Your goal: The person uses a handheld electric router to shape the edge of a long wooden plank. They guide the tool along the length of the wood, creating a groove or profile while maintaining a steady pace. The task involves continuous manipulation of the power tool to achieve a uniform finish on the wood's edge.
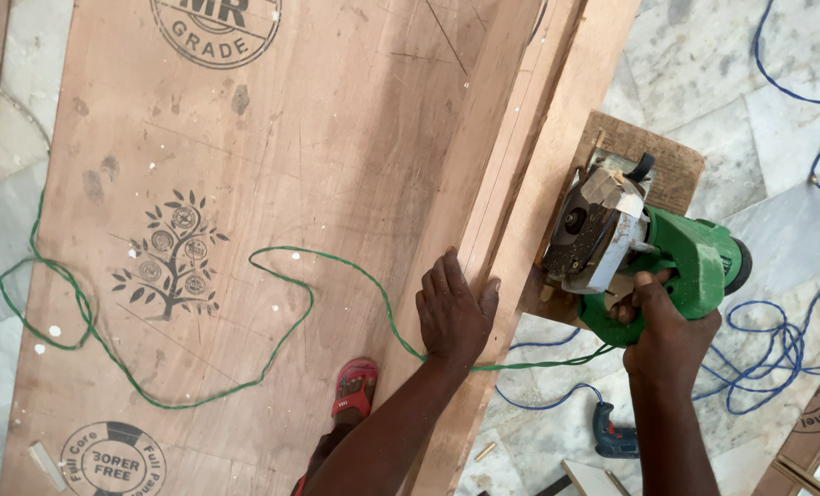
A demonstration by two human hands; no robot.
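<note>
Floor [695, 64]: pale marble tiles. On it: lg plywood sheet [244, 138], left to centre, stamped marks and tree logo; green cord [281, 253] looping across sheet and off its left edge; blue cable [777, 340] tangled at right; blue drill [612, 439] near, right of centre; more board pcs at far left and near right corner; wood scrap [485, 451] near.

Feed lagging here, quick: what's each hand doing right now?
Left hand: open, flat on the wooden strip.
Right hand: closed around the green saw handle.
</note>
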